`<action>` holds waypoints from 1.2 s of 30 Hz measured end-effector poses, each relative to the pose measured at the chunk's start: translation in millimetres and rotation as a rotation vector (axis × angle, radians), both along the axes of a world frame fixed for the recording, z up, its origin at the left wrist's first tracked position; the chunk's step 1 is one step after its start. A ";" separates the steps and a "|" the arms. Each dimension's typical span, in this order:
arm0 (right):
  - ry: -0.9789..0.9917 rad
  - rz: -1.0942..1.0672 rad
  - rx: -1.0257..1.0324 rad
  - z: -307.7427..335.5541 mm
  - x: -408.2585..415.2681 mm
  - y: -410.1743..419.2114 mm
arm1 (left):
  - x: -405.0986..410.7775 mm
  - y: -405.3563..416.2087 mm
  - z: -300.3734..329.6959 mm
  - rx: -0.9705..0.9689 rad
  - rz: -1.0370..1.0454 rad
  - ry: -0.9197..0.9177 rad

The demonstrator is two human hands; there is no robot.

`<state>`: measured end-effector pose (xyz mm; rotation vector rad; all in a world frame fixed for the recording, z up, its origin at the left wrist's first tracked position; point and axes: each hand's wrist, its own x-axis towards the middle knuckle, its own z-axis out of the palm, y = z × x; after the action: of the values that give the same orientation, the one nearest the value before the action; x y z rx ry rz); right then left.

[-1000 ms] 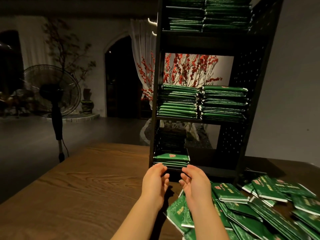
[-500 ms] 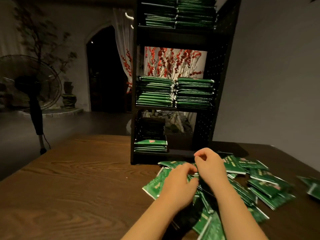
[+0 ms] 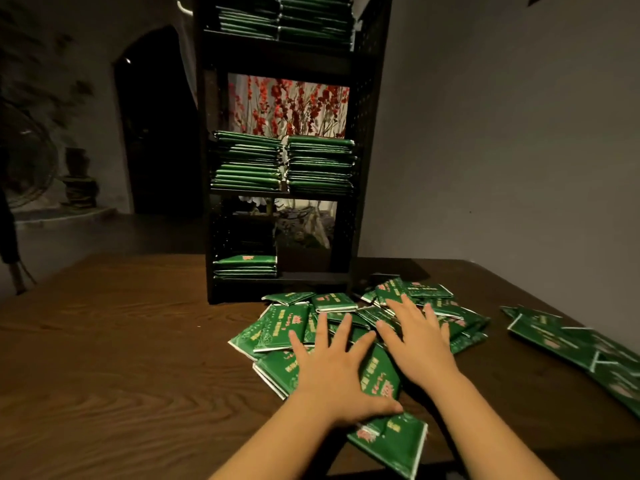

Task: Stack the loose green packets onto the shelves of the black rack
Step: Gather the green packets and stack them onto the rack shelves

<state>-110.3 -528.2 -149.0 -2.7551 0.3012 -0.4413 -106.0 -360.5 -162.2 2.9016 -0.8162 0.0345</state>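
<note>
A heap of loose green packets (image 3: 277,327) lies on the wooden table (image 3: 121,358) in front of the black rack (image 3: 362,168). My left hand (image 3: 332,372) lies flat on the heap with fingers spread. My right hand (image 3: 420,344) rests beside it, also flat and spread over the packets. Two tall packet stacks (image 3: 284,164) fill the rack's middle shelf, more fill the top shelf (image 3: 284,19), and a short stack (image 3: 246,266) sits at the left of the bottom shelf.
A second scatter of green packets (image 3: 571,344) lies at the table's right edge. A grey wall (image 3: 502,133) stands close behind on the right. A standing fan (image 3: 24,168) and a dark archway (image 3: 159,126) are off to the left.
Both hands came back from the bottom shelf to the loose heap, and their curled fingers have now spread flat on it. The view has tilted down and right.
</note>
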 end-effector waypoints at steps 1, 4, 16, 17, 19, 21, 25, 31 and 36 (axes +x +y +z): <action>0.011 0.009 -0.010 -1.3 -0.6 -2.0 | 3.7 1.1 1.6 0.012 0.020 -0.013; 0.095 0.063 0.006 -11.0 2.7 -0.7 | 19.2 10.8 4.6 0.003 0.075 0.029; 0.159 0.007 -0.057 -26.5 3.4 40.4 | 35.0 48.1 -1.1 -0.021 0.088 0.089; 0.160 0.006 -0.057 -26.5 3.1 45.8 | 34.6 53.3 -1.3 -0.021 0.089 0.091; 0.158 0.006 -0.061 -26.8 2.6 52.8 | 33.5 60.9 -1.2 -0.026 0.090 0.094; 0.157 0.012 -0.058 -27.5 1.0 61.4 | 30.6 70.7 -1.5 -0.024 0.094 0.089; 0.155 0.030 -0.056 -27.4 -0.1 83.2 | 26.8 92.9 -2.4 -0.024 0.112 0.090; 0.149 0.070 -0.057 -26.0 3.8 113.0 | 27.9 123.0 -3.7 -0.017 0.156 0.078; 0.169 0.073 -0.003 -20.9 5.7 113.8 | 22.5 128.5 -0.9 -0.057 0.171 0.041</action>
<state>-104.6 -414.4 -169.9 -2.8006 0.2402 -0.1903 -83.5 -232.0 -163.1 2.8991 -0.5491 0.0142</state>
